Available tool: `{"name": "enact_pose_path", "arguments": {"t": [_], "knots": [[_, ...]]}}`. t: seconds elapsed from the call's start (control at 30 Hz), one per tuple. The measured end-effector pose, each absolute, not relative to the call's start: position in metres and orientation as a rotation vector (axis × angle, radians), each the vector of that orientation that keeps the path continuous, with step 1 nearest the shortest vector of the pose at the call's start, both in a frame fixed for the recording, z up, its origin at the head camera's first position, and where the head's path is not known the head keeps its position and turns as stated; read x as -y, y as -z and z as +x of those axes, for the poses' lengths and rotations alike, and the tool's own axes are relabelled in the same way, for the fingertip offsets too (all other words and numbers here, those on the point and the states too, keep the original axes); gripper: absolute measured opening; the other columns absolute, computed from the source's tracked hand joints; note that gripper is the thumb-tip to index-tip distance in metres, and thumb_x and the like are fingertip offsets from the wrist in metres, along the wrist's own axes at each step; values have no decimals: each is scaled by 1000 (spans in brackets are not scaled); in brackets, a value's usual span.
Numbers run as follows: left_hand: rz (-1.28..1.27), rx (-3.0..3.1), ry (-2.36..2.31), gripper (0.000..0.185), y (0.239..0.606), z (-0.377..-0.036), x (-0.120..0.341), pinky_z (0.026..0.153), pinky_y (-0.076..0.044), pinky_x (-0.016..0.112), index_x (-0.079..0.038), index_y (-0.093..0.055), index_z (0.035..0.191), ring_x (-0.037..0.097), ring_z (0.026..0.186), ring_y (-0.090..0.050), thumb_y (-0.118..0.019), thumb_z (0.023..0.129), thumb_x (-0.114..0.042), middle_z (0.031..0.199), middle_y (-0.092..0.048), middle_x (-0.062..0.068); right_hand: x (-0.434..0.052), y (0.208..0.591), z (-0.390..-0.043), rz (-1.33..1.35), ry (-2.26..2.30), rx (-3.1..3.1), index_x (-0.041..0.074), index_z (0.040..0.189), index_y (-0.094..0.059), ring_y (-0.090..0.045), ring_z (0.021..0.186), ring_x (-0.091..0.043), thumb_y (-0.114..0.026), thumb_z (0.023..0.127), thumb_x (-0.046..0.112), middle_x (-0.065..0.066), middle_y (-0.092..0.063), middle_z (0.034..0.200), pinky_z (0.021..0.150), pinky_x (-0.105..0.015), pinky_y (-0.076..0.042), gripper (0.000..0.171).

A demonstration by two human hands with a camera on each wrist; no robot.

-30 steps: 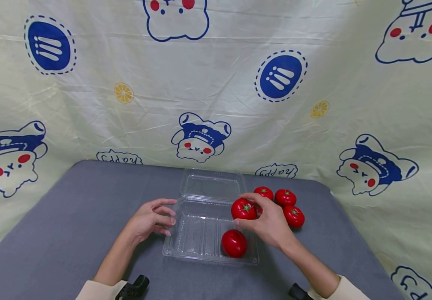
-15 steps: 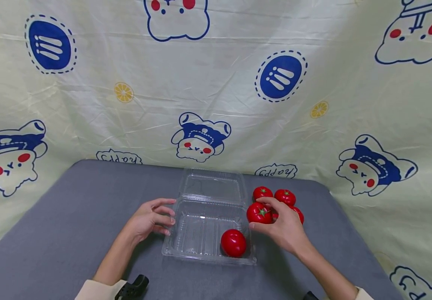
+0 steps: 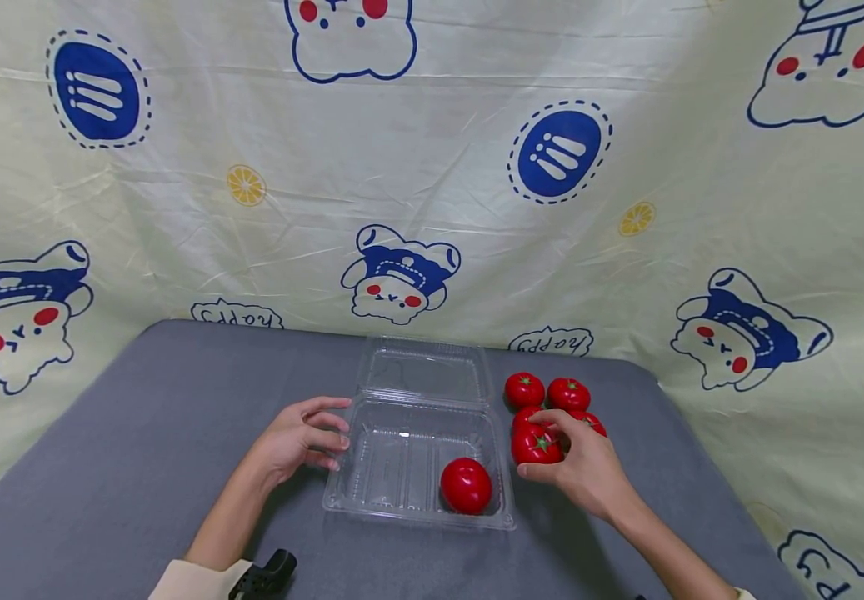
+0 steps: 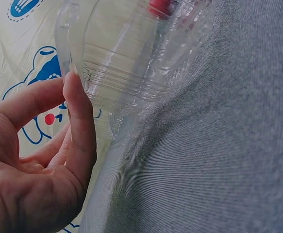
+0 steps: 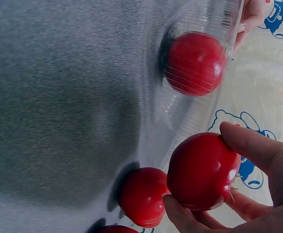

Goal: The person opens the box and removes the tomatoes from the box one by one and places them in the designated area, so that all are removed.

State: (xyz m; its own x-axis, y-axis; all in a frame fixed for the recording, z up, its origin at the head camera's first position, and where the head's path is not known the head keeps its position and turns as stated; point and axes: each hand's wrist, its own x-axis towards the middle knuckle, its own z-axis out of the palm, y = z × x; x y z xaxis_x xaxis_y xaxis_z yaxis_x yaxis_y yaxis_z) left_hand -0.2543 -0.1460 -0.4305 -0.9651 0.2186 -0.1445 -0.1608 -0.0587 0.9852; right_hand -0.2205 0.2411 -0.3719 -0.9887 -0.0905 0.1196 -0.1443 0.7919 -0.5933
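Observation:
My right hand grips a red tomato between thumb and fingers, just right of a clear plastic clamshell container. In the right wrist view the held tomato hangs close over another tomato. One more tomato sits in the container's front right corner, and the lid lies folded back. My left hand is at the container's left side, fingers loosely bent. The left wrist view shows a fingertip touching the rim.
Other tomatoes are grouped right of the container, partly hidden by my right hand. All stand on a grey cloth-covered table. A printed curtain hangs behind the table's back edge.
My right hand has carried the held tomato from over the container's right side rightward and nearer to me, beside the other tomatoes. The left hand stays put.

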Motion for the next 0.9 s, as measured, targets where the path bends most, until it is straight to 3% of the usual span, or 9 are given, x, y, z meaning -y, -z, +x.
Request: {"name": "enact_pose_path", "arguments": {"t": [0.9], "knots": [[62, -1939, -2121, 68, 433, -255, 146, 58, -61, 32, 3, -46, 147, 15, 71, -67, -71, 84, 7, 97, -68, 7, -258, 400, -223, 76, -871, 3026, 13, 124, -63, -61, 95, -24, -94, 67, 28, -9, -68, 106, 74, -43, -58, 66]]}}
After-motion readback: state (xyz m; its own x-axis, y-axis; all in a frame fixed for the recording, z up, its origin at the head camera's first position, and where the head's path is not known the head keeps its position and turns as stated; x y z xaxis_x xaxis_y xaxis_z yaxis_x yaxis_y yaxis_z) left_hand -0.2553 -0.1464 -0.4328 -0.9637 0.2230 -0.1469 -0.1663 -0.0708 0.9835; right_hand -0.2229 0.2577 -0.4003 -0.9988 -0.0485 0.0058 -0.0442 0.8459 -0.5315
